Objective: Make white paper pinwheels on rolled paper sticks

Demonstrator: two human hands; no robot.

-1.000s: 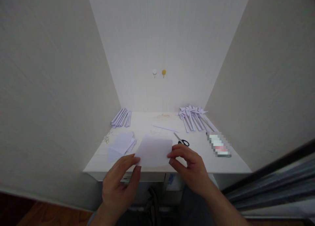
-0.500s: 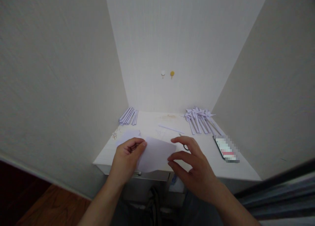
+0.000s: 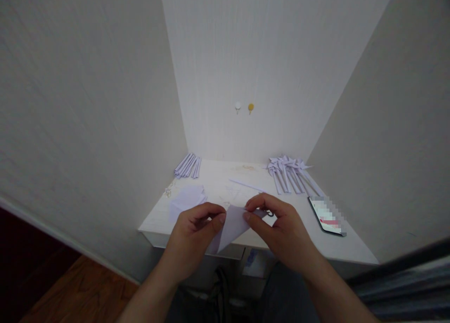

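Both my hands hold one white sheet of paper (image 3: 232, 227) above the front edge of a small white table (image 3: 351, 250). My left hand (image 3: 195, 238) pinches its left side with thumb and fingers closed. My right hand (image 3: 277, 229) pinches the upper right corner. The sheet is bent into a downward-pointing triangle between the hands. Black scissors (image 3: 269, 214) lie on the table just behind my right hand, mostly hidden by it.
A stack of flat white sheets (image 3: 186, 199) lies at the left. Folded paper strips (image 3: 188, 166) sit at the back left and several paper pinwheels (image 3: 290, 170) at the back right. A phone (image 3: 326, 215) rests at the right. Walls close in on three sides.
The flat sheet has been folded into a triangle as my hands came together. My left hand closed on the paper's edge, and the view shifted a little to the left.
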